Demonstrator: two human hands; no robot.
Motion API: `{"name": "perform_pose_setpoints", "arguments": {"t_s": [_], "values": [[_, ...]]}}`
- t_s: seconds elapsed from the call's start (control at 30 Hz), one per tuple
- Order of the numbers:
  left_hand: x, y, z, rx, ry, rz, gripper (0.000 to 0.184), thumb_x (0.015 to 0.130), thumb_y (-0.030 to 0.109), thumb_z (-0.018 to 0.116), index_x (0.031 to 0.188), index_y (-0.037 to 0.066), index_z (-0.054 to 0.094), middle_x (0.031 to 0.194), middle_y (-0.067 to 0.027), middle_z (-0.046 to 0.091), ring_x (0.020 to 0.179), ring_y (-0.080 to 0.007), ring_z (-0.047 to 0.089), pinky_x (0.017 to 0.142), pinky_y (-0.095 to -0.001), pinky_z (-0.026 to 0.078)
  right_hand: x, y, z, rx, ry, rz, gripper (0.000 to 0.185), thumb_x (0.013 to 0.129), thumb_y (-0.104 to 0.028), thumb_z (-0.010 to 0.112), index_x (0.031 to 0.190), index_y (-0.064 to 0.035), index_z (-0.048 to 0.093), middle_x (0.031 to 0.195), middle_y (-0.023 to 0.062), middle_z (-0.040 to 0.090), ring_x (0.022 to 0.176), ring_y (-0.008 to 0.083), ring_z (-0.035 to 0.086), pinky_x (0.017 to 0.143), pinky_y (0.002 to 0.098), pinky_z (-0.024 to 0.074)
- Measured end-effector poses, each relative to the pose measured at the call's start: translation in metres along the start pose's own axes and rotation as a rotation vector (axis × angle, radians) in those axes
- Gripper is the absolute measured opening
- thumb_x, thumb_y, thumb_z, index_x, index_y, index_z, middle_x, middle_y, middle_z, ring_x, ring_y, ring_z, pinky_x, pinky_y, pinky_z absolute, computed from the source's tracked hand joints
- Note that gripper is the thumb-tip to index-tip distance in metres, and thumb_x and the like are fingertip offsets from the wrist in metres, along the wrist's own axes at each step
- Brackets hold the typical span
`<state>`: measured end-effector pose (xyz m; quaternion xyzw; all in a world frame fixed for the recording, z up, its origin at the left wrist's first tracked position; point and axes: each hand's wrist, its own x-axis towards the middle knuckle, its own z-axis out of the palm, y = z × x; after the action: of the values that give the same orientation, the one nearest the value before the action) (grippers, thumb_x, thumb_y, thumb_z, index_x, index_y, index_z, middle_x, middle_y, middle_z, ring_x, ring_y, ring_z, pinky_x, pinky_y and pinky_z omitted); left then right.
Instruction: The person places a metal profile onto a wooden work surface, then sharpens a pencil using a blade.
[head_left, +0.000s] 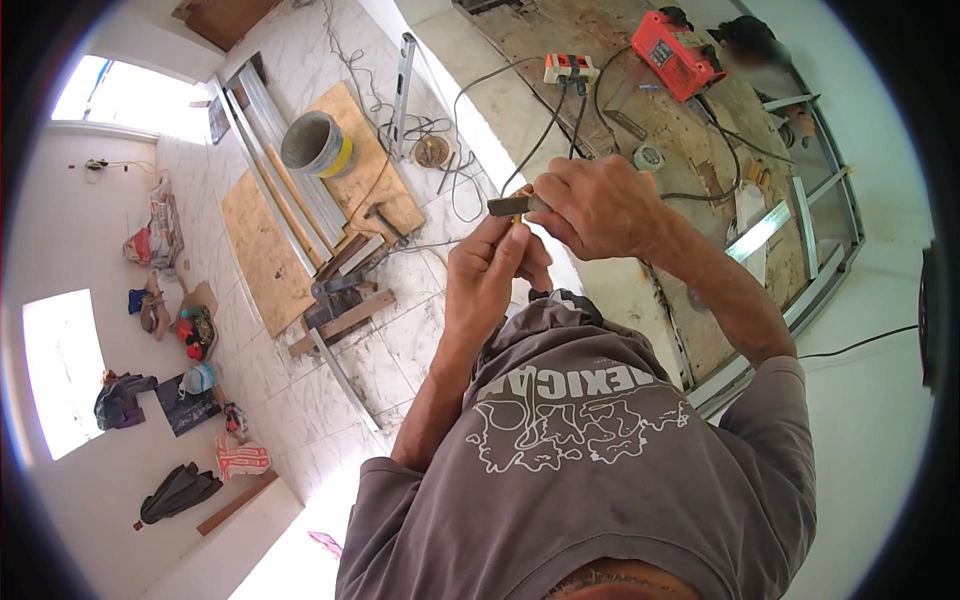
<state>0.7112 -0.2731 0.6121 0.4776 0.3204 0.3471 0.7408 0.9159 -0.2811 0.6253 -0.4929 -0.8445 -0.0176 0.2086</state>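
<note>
Tool point(508, 206) in right hand point(598, 207) points left, long axis crosswise.

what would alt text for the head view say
A person's right hand holds a dark object by a small yellow piece pinched in the left hand. A bucket stands near metal bars; a red machine sits on a stained surface.

One head-worn camera looks steeply down and forward from above the wearer's shirt point(600, 480), which fills six o'clock, very near. The left hand point(490, 268) and right hand point(600, 208) show close, towards twelve; the wide, curved view spans floor point(408, 285) at ten and counter point(625, 285) at one.
</note>
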Motion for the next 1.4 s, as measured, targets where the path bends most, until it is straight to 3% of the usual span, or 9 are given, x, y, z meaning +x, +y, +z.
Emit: {"name": "perform_pose_setpoints", "arguments": {"t_s": [0.1, 0.3, 1.1, 1.4], "values": [[0.0, 0.005, -0.007, 0.05, -0.145, -0.027, 0.038, 0.108, 0.022, 0.046, 0.128, -0.009, 0.053, 0.091, -0.0117, 0.066, 0.069, -0.0154, 0.065, 0.063, -0.0261, 0.053, -0.001, 0.0, -0.002, 0.026, -0.024, 0.034, 0.032, 0.098, -0.037, 0.058, 0.09, -0.006, 0.058, 0.073, 0.0105, 0.059, 0.06, 0.0281, 0.066, 0.05, 0.0408, 0.0509], [0.001, 0.002, -0.011, 0.056, -0.149, -0.011, 0.047, 0.109, 0.014, 0.038, 0.15, -0.009, 0.035, 0.092, -0.013, 0.067, 0.066, -0.0142, 0.065, 0.063, -0.0266, 0.054, -0.003, -0.007, -0.005, 0.126, -0.043, 0.018, 0.032, 0.098, -0.036, 0.058, 0.097, -0.004, 0.062, 0.073, 0.011, 0.061, 0.058, 0.0297, 0.065, 0.05, 0.0407, 0.051], [0.001, -0.003, -0.014, -0.021, -0.247, -0.006, 0.048, 0.108, 0.01, 0.035, 0.152, -0.009, 0.03, 0.094, -0.0136, 0.067, 0.071, -0.0161, 0.066, 0.068, -0.0275, 0.053, -0.005, -0.005, -0.015, 0.205, -0.153, 0.011, 0.032, 0.099, -0.035, 0.058, 0.095, -0.0028, 0.061, 0.074, 0.0121, 0.064, 0.059, 0.0319, 0.066, 0.052, 0.0413, 0.0518], [0.004, -0.001, -0.018, 0.049, -0.267, 0.0, 0.05, 0.107, 0.008, 0.042, 0.151, -0.011, 0.03, 0.091, -0.0111, 0.066, 0.068, -0.0145, 0.065, 0.068, -0.0271, 0.053, -0.005, -0.004, -0.015, 0.21, -0.164, 0.017, 0.032, 0.099, -0.035, 0.058, 0.097, -0.0028, 0.062, 0.075, 0.0126, 0.065, 0.061, 0.0321, 0.066, 0.053, 0.0417, 0.052]]}}
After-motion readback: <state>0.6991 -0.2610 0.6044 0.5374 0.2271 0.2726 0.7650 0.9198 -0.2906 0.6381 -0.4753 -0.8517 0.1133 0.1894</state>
